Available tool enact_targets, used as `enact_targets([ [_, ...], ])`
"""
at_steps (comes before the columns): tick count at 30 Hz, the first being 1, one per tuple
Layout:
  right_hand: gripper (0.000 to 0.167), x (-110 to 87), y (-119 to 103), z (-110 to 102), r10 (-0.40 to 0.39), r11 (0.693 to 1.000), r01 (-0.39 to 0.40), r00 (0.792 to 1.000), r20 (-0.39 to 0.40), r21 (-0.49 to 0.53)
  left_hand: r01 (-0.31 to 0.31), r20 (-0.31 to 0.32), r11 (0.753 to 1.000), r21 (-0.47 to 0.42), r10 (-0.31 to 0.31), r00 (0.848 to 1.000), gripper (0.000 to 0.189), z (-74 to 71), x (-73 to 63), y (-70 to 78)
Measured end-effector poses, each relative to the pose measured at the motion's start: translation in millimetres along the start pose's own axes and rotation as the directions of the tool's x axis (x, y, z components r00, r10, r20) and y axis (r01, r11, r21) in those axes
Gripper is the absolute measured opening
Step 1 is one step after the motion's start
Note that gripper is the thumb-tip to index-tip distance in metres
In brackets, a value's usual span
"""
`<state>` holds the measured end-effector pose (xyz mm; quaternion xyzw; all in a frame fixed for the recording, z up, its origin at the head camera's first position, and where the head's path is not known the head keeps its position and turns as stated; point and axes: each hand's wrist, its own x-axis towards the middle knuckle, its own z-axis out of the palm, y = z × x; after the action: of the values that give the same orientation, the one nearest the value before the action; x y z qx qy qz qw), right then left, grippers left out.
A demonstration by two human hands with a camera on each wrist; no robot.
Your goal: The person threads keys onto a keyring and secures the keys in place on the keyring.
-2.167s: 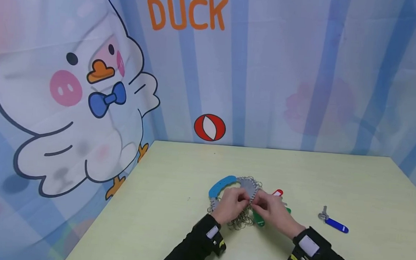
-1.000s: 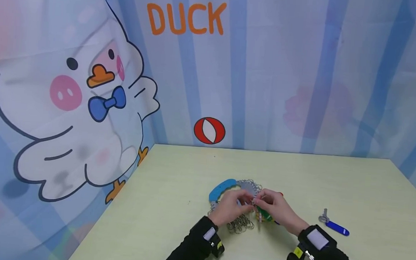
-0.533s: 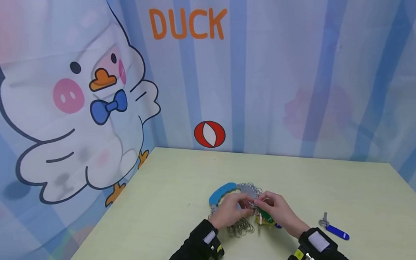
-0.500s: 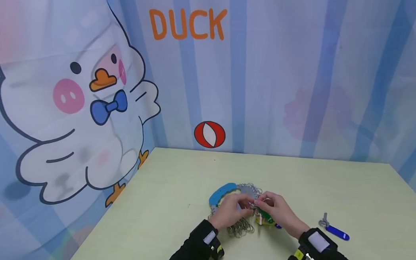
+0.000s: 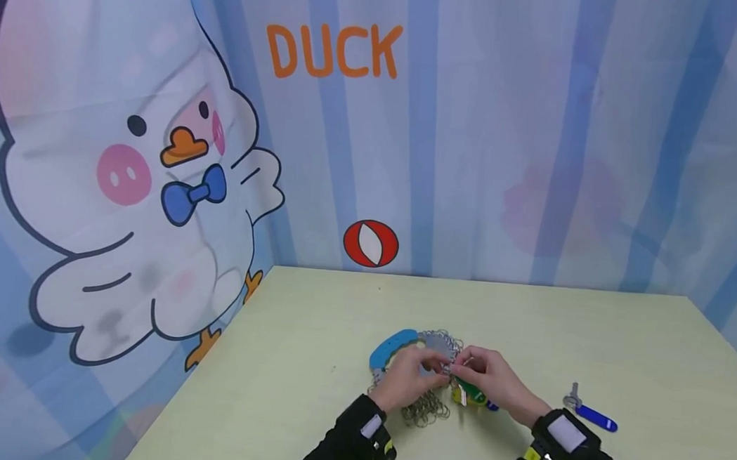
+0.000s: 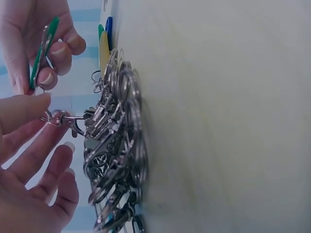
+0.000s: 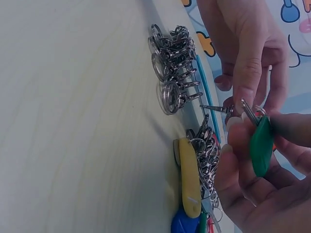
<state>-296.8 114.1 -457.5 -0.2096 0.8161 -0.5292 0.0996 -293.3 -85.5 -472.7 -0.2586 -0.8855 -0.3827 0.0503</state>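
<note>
Duck-printed blue backdrop [image 5: 487, 160] behind a pale table [image 5: 527, 324].

Pale yellow table [image 5: 313, 311] | blue-and-grey ring [image 5: 392, 343] with metal clasps [image 5: 423, 411] | blue-tagged key [image 5: 594, 417], well apart, to its right

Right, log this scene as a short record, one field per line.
Left hand: pinches a small metal clasp
Right hand: holds a green tag
Near the hands: row of metal rings and clasps, yellow tag, light-blue curved band
Farther right: blue tag with a key, on the table
Backdrop: striped, printed with a duck
</note>
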Motion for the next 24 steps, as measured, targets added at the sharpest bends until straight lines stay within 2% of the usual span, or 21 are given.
enact_targets([
  [11,0.024,4.0,0.7,1.8,0.038,0.999,-0.037,0.999,-0.024,0.026,0.009,0.014,0.999,-0.030,-0.008,1.000,0.022,1.3,3.0,-1.3],
  [20,0.023,1.5,6.4,2.5,-0.036,0.999,0.035,0.998,0.053,0.035,0.071,0.004,0.991,-0.112,-0.071,0.997,0.018,4.9,-0.1,-4.6],
  [24,0.021,3.3,4.9,0.6,-0.062,0.998,0.061,0.997,0.053,0.009,0.080,-0.009,0.989,-0.123,-0.082,0.997,0.017,3.2,2.5,-3.1],
])
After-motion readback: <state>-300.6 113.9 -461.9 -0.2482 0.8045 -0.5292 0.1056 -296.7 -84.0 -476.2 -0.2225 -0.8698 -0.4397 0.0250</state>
